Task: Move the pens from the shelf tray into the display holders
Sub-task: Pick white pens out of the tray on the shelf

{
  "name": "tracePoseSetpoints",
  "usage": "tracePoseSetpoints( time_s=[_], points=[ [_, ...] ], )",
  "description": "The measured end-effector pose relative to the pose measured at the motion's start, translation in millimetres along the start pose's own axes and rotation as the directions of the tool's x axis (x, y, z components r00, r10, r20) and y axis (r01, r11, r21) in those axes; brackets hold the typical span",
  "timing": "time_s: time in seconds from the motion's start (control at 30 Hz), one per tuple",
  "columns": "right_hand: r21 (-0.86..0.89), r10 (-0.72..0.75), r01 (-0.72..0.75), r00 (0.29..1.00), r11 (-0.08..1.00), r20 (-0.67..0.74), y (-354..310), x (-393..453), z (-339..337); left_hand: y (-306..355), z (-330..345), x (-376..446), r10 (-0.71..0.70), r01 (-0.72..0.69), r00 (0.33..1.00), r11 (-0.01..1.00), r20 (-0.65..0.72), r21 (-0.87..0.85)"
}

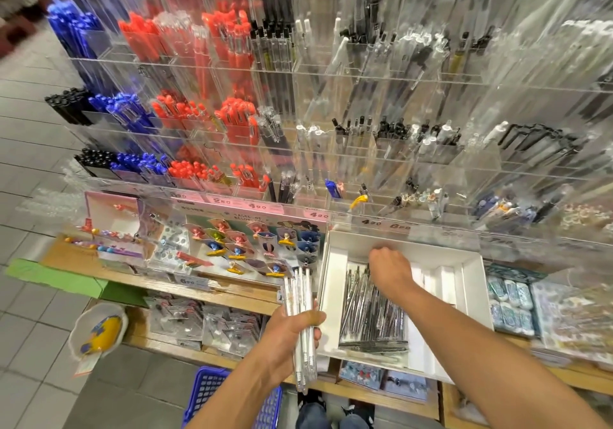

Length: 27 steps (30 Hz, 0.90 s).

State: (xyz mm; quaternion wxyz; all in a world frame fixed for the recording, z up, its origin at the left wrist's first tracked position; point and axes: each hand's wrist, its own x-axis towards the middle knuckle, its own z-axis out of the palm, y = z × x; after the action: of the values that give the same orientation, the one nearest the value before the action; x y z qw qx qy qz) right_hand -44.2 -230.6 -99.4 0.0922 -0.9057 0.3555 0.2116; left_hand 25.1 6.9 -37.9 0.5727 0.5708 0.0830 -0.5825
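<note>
A white shelf tray (471,282) sits on the wooden shelf and holds a pile of dark and clear pens (371,315). My left hand (285,332) grips a bundle of clear white pens (303,299), upright, just left of the tray. My right hand (389,267) reaches into the far end of the tray, fingers curled down over the pens' tips; what they touch is hidden. Above rise the clear acrylic display holders (331,149), with blue, red, black and clear pens in rows.
Small novelty items on display cards (238,246) lie left of the tray, packaged clips (510,302) to its right. A blue basket (212,395) stands on the tiled floor below, beside a white bowl-shaped item (99,329). Price labels (384,223) line the holders' lower edge.
</note>
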Motion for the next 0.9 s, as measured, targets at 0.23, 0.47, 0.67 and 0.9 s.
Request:
tracePoseSetpoints(
  time_s=[0.23, 0.47, 0.67, 0.9],
  points=[
    [-0.120, -0.050, 0.060, 0.995, 0.991, 0.085, 2.4, 3.3, 9.3, -3.9, -16.0, 0.4, 0.010, -0.010, 1.000, 1.000, -0.009, -0.009],
    [-0.097, -0.081, 0.091, 0.991, 0.991, 0.103, 2.5, 0.9, 16.5, -8.7, -22.0, 5.5, -0.010, 0.009, 1.000, 1.000, -0.012, -0.009],
    [0.196, -0.043, 0.013, 0.988, 0.980, 0.146, 14.9, -9.7, 11.3, -8.1, -22.0, 5.8, 0.007, -0.006, 1.000, 0.999, 0.023, -0.046],
    [0.502, -0.179, 0.153, 0.984, 0.851, 0.004, 26.7, -50.3, -1.0, -13.0, -22.9, -7.3, 0.080, -0.083, 0.997, 0.982, -0.024, -0.171]
  ],
)
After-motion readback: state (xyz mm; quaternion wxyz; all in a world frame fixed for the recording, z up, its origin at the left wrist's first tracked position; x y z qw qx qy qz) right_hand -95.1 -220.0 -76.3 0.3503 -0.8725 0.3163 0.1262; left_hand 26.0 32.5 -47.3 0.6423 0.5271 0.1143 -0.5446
